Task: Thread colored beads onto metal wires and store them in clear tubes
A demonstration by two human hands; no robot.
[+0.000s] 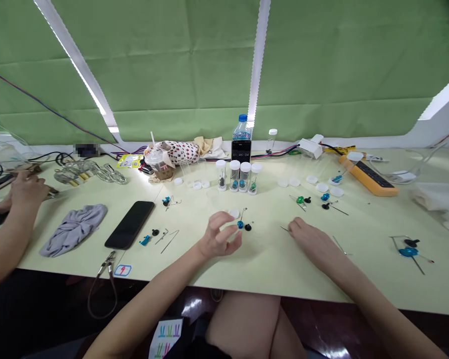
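Note:
My left hand (221,236) hovers over the middle of the table with its fingers curled but apart, holding nothing that I can see. Just past its fingertips lie a small blue part (240,225) with a thin metal wire and a black knob-like piece (248,227). To the right, my right hand (310,240) rests low on the table, fingers pinched together on a thin metal rod (284,229) that pokes out to the left. An L-shaped metal wire (340,245) lies beside that wrist. A white cap (233,214) sits behind my left hand.
Several clear white-capped vials (234,176) stand before a phone timer (241,150) and a water bottle (242,127). Loose blue, green and black parts (408,252) lie around. A black phone (130,225), a grey cloth (75,229) and another person's hand (29,187) are at left; an orange power strip (372,178) is at right.

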